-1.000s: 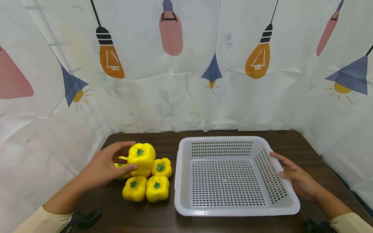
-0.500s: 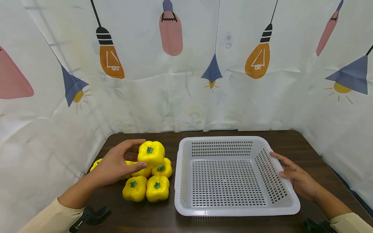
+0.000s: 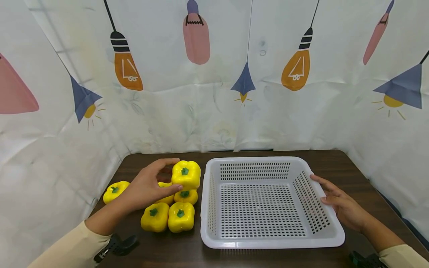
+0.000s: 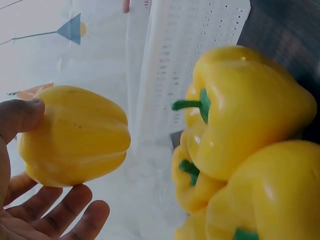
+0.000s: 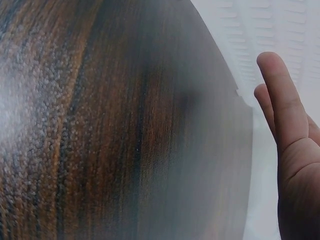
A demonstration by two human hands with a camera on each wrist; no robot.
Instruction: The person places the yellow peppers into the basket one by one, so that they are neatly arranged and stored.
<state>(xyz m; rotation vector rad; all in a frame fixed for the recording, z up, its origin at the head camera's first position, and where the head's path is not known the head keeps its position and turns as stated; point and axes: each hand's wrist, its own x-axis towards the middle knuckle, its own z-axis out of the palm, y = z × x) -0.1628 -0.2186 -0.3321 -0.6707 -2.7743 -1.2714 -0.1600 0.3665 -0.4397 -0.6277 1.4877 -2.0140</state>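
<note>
My left hand (image 3: 147,188) holds a yellow bell pepper (image 3: 186,174) between thumb and fingers, above the other peppers. In the left wrist view the held bell pepper (image 4: 75,135) has the thumb on one side and fingertips on the other. Below it sit several more yellow peppers, including a front left pepper (image 3: 155,217), a front right pepper (image 3: 181,217) and a partly covered pepper (image 3: 186,197). My right hand (image 3: 345,206) touches the right rim of a white perforated basket (image 3: 268,243), its visible fingers fairly straight. Nothing lies in the basket.
Another yellow pepper (image 3: 115,191) lies apart at the table's left, beside my left forearm. The basket takes up much of the dark wooden table (image 3: 187,257). White printed cloth (image 3: 214,119) hangs behind and along both sides.
My left hand has carried the held pepper rightward and slightly up, toward the basket. The pepper at the far left has come into view from behind the hand. My right hand has stayed put.
</note>
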